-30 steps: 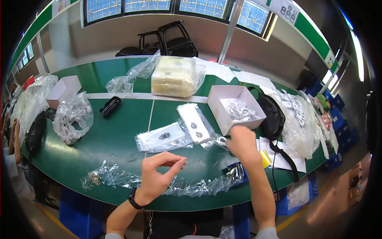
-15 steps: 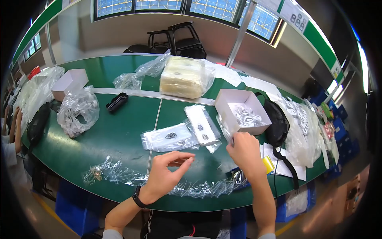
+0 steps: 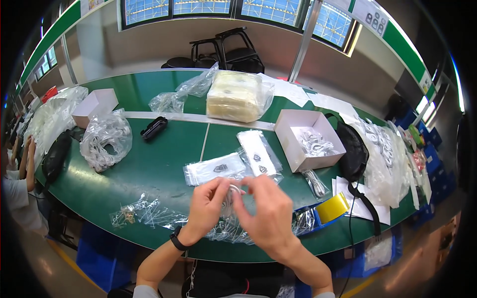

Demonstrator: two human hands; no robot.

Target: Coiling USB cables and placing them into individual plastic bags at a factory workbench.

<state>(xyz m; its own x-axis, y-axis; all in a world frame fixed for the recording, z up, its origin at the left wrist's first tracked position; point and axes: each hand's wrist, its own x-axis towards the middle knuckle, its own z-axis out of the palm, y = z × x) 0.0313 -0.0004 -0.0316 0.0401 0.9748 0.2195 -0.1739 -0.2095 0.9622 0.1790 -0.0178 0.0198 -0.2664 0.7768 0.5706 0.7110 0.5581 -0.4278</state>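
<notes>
Near the front middle of the table, my left hand [image 3: 207, 207] and my right hand [image 3: 268, 213] meet. The fingers of both close on what looks like a small coil of white cable [image 3: 233, 188], with clear plastic hanging below it; my fingers partly hide it. Just beyond my hands lie two stacks of flat clear bags with dark printed marks, one stack [image 3: 213, 170] lying crosswise and another [image 3: 256, 149] pointing away. An open white box [image 3: 298, 159] holding loose white cables [image 3: 314, 142] stands to the right. Against its near side rests a clear bag with a cable inside [image 3: 316, 184].
A blue tape dispenser [image 3: 310, 228] with a yellow tape roll [image 3: 332, 207] sits at right. Clear crinkled film strips [image 3: 154, 213] run along the front edge. A wrapped block [image 3: 233, 99], a black case [image 3: 154, 128] and a black pouch [image 3: 353, 151] lie around. Another person's hands [image 3: 29, 154] show far left.
My right hand has moved left from beside the box to meet my left hand. The coil now shows between them, and a bagged cable is visible by the box.
</notes>
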